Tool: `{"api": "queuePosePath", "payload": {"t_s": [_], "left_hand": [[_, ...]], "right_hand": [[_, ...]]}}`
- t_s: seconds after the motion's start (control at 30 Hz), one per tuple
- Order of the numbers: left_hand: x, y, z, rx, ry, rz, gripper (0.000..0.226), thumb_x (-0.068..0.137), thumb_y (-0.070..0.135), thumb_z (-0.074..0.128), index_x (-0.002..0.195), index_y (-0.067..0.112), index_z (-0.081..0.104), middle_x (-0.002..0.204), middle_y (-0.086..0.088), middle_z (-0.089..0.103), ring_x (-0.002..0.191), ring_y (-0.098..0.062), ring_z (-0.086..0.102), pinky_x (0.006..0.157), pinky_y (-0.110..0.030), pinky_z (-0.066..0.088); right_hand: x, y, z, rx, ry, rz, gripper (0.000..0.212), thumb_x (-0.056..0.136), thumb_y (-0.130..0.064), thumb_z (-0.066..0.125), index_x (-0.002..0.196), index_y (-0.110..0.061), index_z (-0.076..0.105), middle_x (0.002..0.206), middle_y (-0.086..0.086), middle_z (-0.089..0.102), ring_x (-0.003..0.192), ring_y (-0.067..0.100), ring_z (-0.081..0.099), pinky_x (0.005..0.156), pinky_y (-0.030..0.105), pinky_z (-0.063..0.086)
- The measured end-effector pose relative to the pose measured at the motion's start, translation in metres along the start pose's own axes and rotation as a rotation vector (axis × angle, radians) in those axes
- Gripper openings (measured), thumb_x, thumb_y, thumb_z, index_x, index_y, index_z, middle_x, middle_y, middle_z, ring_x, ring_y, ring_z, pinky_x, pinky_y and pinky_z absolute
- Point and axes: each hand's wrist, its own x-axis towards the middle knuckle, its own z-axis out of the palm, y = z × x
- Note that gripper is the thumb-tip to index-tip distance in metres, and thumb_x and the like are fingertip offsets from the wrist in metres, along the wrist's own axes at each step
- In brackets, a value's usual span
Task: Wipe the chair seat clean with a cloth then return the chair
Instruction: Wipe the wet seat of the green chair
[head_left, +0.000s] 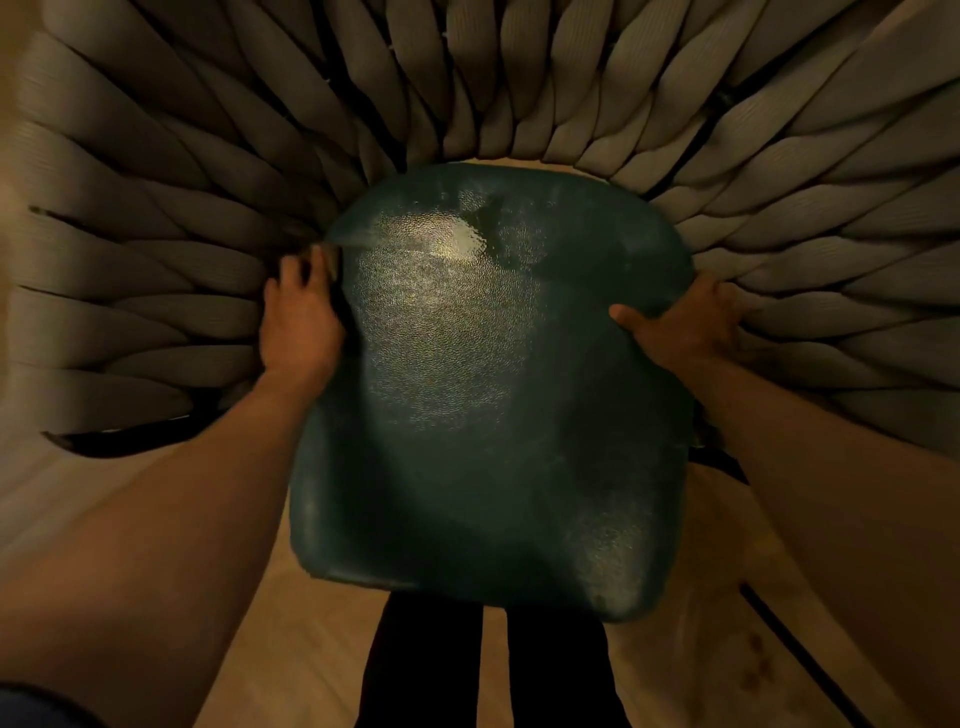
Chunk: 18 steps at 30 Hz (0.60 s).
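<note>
Left hand, right hand grip seat edges.

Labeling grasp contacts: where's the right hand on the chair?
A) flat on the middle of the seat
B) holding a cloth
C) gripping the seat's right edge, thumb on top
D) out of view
C: the right hand grips the right edge of the dark green seat cushion, thumb lying on top; no cloth is visible.

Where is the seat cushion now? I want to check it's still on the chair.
The green seat cushion fills the centre of the head view, gripped by the left hand and right hand, ringed by the woven chair back.
</note>
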Motion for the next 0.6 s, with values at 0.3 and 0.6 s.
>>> {"api": "queuePosePath", "payload": {"t_s": [0.3, 0.6], "left_hand": [[-0.002, 0.020, 0.010, -0.184, 0.105, -0.067, 0.063, 0.084, 0.003, 0.042, 0.146, 0.014, 0.037, 0.132, -0.022, 0.042, 0.101, -0.047, 0.048, 0.094, -0.047, 0.040], [-0.011, 0.097, 0.014, -0.186, -0.007, 0.118, 0.070, 0.081, 0.001, 0.049, 0.148, 0.008, 0.032, 0.145, -0.019, 0.035, 0.106, -0.043, 0.046, 0.096, -0.046, 0.038]], "right_hand": [[0.001, 0.005, -0.003, 0.230, -0.011, 0.040, 0.093, 0.071, -0.057, 0.085, 0.144, -0.016, 0.044, 0.145, 0.012, 0.047, 0.132, 0.035, 0.049, 0.107, 0.048, 0.047], [-0.013, 0.018, -0.012, 0.410, 0.014, 0.015, 0.062, 0.083, -0.072, 0.063, 0.126, -0.028, 0.065, 0.124, -0.001, 0.068, 0.114, 0.026, 0.064, 0.100, 0.046, 0.053]]}}
